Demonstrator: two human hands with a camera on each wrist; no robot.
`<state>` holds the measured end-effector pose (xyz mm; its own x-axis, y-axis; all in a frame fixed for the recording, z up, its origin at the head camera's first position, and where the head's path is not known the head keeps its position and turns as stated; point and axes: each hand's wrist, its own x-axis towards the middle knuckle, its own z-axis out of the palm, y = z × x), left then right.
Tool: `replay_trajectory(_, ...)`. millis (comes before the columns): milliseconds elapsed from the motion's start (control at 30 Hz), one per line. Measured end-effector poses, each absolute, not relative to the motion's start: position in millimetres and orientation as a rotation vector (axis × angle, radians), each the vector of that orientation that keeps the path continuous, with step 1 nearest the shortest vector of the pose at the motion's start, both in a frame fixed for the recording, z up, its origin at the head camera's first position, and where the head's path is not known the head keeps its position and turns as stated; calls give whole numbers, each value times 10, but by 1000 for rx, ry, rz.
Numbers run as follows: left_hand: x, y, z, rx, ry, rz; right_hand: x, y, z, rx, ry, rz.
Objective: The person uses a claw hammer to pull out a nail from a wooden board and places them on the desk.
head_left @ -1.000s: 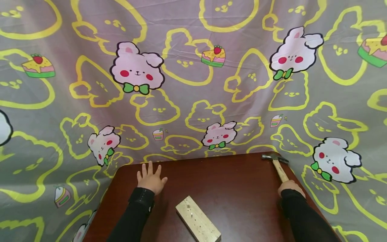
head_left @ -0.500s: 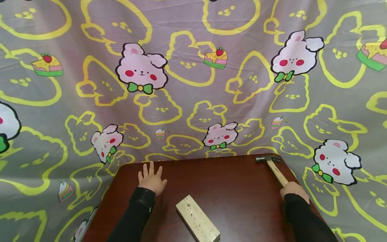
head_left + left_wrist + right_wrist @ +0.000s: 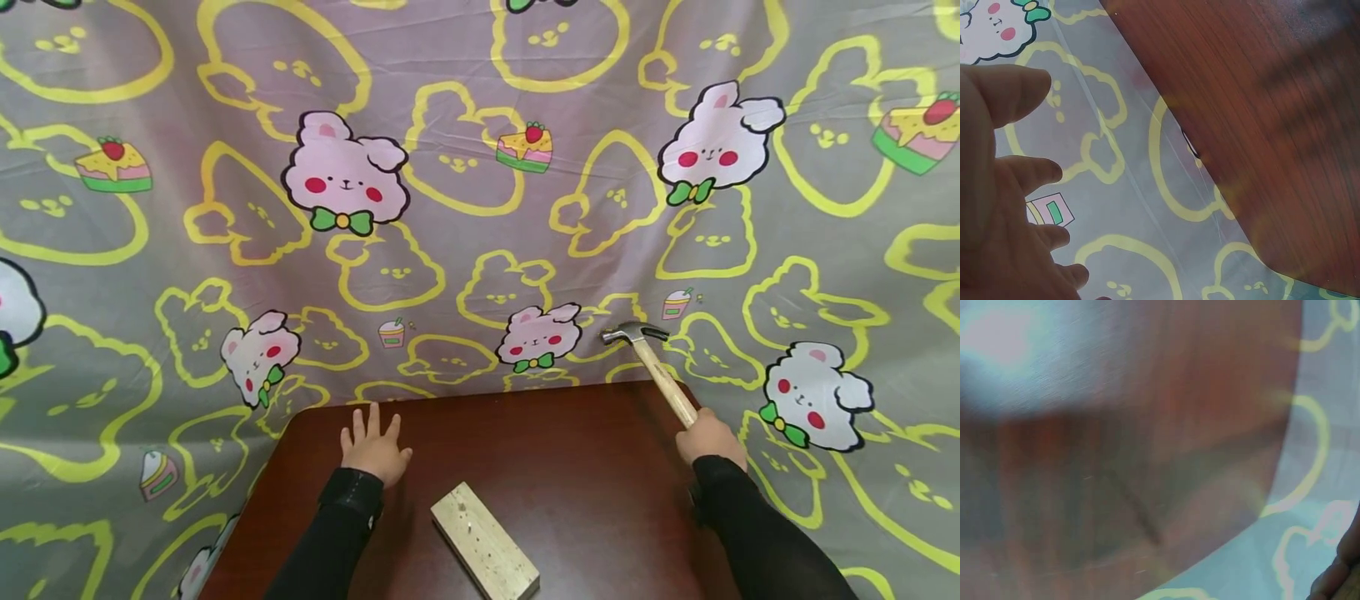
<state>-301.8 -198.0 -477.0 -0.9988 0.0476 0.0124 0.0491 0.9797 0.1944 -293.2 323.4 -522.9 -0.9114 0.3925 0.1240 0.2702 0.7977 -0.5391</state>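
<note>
In the head view my right hand point(image 3: 711, 442) grips the wooden handle of a claw hammer point(image 3: 663, 382), whose metal head points up and away, overlapping the curtain behind the table. Only a bit of the right hand point(image 3: 1338, 569) shows at the lower right of the blurred right wrist view. My left hand point(image 3: 373, 448) is held out over the table's left part, fingers spread and holding nothing; its fingers point(image 3: 1025, 175) show at the left of the left wrist view. Between the arms, nearer to me, lies a pale wooden block point(image 3: 487, 546) with a nail point(image 3: 469, 526) standing in its top.
The dark red-brown table point(image 3: 592, 508) has rounded far corners. A grey curtain point(image 3: 465, 242) with rabbit and cake prints hangs behind it and along both sides. Shadows and a bright reflection fall across the tabletop in the right wrist view.
My right hand has lifted the hammer up off the table's far right corner and swung it left. The left hand has stayed in place, and the block has not been moved.
</note>
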Motion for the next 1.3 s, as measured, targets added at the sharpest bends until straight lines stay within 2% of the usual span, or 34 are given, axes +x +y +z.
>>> replay_trajectory(367, -3030, -2020, -4776, -115, -3061, -322, -3186, 3148, -4801, -340, -2691, 735)
replay_trajectory(733, -3004, -2072, -4846, -149, -3060, -419, -3123, 2818, -4426, -6, -2572, 576)
replay_trajectory(1300, -2960, -2035, -4644, -341, -2978, -845, -3109, 2309, -4174, 506, -2230, 218)
